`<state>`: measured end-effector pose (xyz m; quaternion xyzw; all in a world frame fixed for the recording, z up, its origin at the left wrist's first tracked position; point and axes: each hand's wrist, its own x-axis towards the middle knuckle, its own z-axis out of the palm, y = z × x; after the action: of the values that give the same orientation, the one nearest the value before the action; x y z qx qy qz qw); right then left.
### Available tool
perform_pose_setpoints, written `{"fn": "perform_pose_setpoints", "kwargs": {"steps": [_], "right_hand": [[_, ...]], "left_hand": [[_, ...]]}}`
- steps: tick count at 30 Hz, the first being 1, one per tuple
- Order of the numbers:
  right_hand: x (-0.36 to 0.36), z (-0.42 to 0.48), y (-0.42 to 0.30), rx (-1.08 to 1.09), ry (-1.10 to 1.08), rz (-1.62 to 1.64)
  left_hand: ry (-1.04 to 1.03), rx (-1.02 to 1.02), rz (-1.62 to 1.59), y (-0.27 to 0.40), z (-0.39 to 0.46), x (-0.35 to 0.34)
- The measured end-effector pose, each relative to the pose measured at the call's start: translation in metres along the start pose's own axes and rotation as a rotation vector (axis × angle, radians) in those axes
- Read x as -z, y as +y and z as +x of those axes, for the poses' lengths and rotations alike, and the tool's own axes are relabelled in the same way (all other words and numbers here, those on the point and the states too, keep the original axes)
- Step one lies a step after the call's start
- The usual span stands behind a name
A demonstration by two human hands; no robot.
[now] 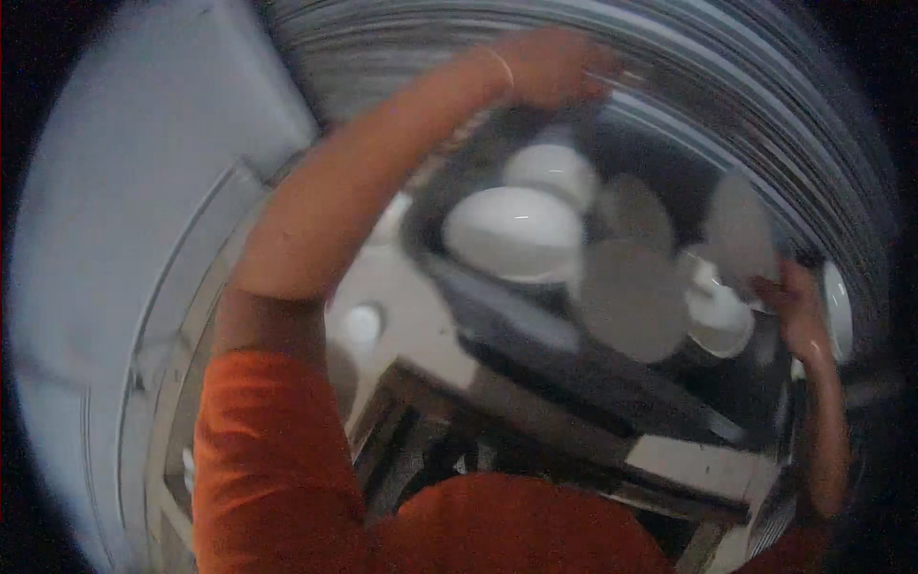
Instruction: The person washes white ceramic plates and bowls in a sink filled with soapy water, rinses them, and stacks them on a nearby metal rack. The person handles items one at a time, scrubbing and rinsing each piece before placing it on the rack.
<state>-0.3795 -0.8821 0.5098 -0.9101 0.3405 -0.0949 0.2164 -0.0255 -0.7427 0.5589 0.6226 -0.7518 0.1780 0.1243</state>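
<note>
My left arm reaches across the upper part of the view. My left hand [556, 68] is blurred at the far edge of a dark basin or tray [516, 308]; what its fingers hold is unclear. My right hand [800, 308] is at the right, its fingertips against the lower edge of a greyish round dish [742, 222] that seems to stand tilted. Two white bowls [516, 233] [552, 172] sit on the left of the dark basin, apparently upside down. Two grey discs [631, 301] [635, 212] lie beside them. Another white dish [717, 305] with a bright glare lies near my right hand.
A pale counter surface [401, 301] with a small white round object [364, 324] borders the basin. Another white dish [838, 312] stands at the far right. A large white panel [150, 143] fills the left. Open shelving or drawers [423, 438] sit below the counter.
</note>
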Motion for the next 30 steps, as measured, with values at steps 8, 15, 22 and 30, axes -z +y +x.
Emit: {"fn": "perform_pose_setpoints", "kwargs": {"steps": [8, 15, 22, 30], "right_hand": [[-0.028, 0.033, -0.170, 0.555, 0.054, -0.166], [-0.190, 0.044, -0.395, 1.068, -0.128, -0.321], [-0.409, 0.066, -0.464, 1.108, -0.295, -0.293], [-0.512, 0.091, -0.463, 1.179, -0.346, -0.480]], "left_hand": [[0.215, 0.875, -0.162, -0.073, -0.304, 0.055], [0.409, 1.212, -0.718, 0.024, -0.474, 0.034], [0.590, 1.647, -0.609, 0.152, -0.619, 0.025], [1.101, 2.125, -0.485, 0.311, -0.665, 0.061]]}}
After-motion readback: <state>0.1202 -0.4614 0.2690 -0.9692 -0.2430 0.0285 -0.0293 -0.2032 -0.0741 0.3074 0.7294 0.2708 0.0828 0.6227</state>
